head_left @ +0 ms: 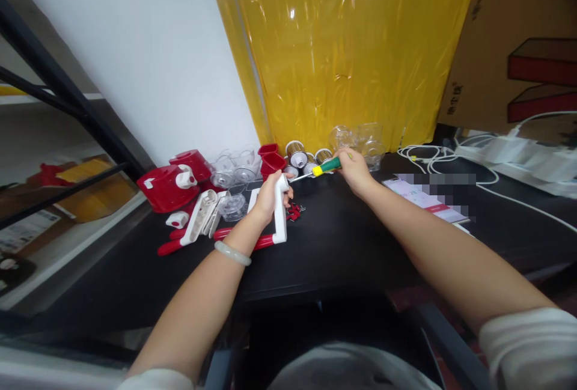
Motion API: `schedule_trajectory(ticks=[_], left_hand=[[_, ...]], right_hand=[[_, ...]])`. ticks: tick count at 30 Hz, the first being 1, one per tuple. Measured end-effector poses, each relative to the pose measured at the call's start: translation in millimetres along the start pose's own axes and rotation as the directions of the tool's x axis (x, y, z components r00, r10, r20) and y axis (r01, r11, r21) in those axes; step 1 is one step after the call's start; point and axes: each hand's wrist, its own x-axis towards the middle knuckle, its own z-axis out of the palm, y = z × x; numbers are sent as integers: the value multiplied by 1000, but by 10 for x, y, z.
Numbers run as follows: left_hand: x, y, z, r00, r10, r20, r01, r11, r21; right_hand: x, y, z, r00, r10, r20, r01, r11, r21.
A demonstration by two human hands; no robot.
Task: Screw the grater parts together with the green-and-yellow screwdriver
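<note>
My left hand (268, 196) is closed around the top of a white crank handle (280, 216), whose red grip (264, 242) points left near the tabletop. In my right hand (354, 172) is a screwdriver (328, 166) with a green and yellow handle. Its metal shaft runs left to the crank's top end; whether the tip sits inside a screw I cannot tell. Small red wing-shaped pieces (295, 212) lie just right of my left hand. Left of it are more white crank handles with red grips (198, 222) and a clear plastic part (233, 207).
Red housings (166, 188), clear cups (246, 164), a red hopper (271, 160) and metal drums (296, 152) line the back of the black table (333, 258). A paper sheet (421, 198), white cables (433, 155) and a power strip (509, 152) are at right.
</note>
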Motion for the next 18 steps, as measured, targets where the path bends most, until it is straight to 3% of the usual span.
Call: schedule_trajectory(ticks=[9,18], left_hand=[[3,33,-31,998,16,62,-11,997,-80],[-10,51,-11,997,20,68,-15,996,-82]], right_hand=[[-41,-54,26,999,30,31,-32,998,47],[-56,-100,41,996,84,-14,-83,994,73]])
